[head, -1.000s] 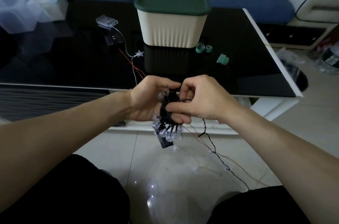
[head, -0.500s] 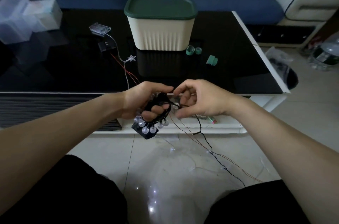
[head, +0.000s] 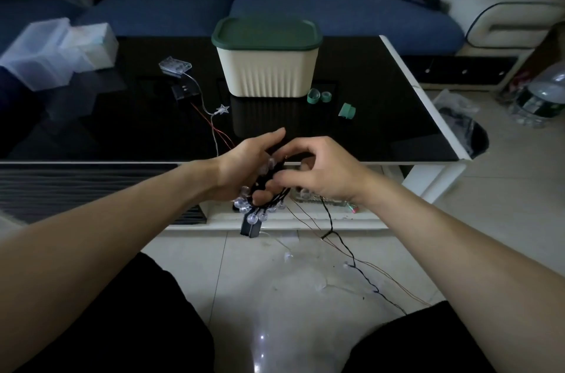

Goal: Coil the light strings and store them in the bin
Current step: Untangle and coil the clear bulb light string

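Note:
My left hand (head: pixel 244 168) holds a coil of black light string (head: pixel 263 198) with clear round bulbs; the loops wrap around its fingers and a black battery box (head: pixel 251 227) dangles below. My right hand (head: pixel 324 172) pinches the black wire beside the coil. The loose end of the string (head: pixel 351 259) trails from it down across the floor tiles. The cream bin with a green lid (head: pixel 266 62) stands shut on the black table behind my hands. A second string with a star light (head: pixel 222 110) and a clear battery box (head: pixel 175 66) lies on the table.
Green tape rolls (head: pixel 318 95) and a green clip (head: pixel 347 111) lie right of the bin. Clear plastic boxes (head: pixel 52 51) sit at the table's far left. A blue sofa runs behind. A black bag (head: pixel 467 134) and bottles are on the floor at right.
The view has tipped up, showing more of the sofa. My hands have risen closer to the table edge, and the right hand has carried the wire over the coil.

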`<state>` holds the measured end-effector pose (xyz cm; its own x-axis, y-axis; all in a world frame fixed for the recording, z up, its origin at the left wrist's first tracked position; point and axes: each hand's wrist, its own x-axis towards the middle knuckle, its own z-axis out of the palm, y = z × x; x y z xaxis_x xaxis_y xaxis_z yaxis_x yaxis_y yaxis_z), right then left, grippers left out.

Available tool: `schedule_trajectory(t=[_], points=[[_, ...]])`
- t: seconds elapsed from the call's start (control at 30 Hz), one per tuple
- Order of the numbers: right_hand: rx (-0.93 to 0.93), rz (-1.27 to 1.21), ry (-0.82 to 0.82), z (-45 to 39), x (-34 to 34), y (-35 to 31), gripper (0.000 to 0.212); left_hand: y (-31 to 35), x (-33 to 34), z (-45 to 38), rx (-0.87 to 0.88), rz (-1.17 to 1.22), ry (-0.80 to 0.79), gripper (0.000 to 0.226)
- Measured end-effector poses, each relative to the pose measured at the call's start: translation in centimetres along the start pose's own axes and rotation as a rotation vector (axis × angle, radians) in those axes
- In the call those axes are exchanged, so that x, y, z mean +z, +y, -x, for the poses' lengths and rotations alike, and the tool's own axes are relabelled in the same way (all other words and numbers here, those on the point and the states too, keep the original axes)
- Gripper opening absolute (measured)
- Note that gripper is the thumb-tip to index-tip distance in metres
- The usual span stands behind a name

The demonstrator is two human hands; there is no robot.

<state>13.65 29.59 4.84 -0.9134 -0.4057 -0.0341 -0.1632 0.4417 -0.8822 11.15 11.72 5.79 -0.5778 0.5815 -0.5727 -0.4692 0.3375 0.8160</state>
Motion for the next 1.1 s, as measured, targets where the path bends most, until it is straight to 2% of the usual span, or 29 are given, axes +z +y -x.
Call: schedule_trajectory(t=[0.13, 0.33, 0.43, 0.53, 0.77, 0.83, 0.97, 1.03, 1.1], points=[[0.006, 0.048, 0.081, 0.1, 1.2, 0.1, 0.018, -0.1, 1.2, 0.0, 0.039, -0.025, 0.094, 0.076], [0.044, -0.07, 0.118, 0.4, 0.1, 0.1, 0.008, 0.4, 2.0, 0.2, 0.077, 0.188, 0.045, 0.076], [0.008, -0.086, 0.095, 0.7, -0.5, -0.1, 0.019, 0.8, 2.9, 0.4, 0.098, 0.23, 0.055, 0.071], [-0.047, 0.021, 0.052, 1.0, -0.7, -0.3, 0.037, 0.7, 3.6, 0.3, 0.116, 0.248, 0.071, 0.059], [0.017, -0.123, 0.142, 0.5, -0.8, 0.0, 0.009, 0.8, 2.7, -0.3, 0.108, 0.197, 0.036, 0.064], [0.055, -0.121, 0.151, 0.4, -1.0, 0.0, 0.011, 1.0, 2.4, -0.3, 0.124, 0.225, 0.0, 0.055], [0.105, -0.131, 0.14, -0.1, -1.2, 0.5, 0.007, 1.2, 2.2, -0.4, 0.186, 0.228, -0.034, 0.018], [0.105, -0.178, 0.159, -0.2, -1.3, 0.6, 0.009, 1.1, 1.9, -0.6, 0.193, 0.126, -0.045, 0.012], [0.105, -0.244, 0.169, -0.5, -1.5, 0.7, 0.019, 0.9, 1.3, -0.7, 0.187, 0.04, -0.062, 0.019]])
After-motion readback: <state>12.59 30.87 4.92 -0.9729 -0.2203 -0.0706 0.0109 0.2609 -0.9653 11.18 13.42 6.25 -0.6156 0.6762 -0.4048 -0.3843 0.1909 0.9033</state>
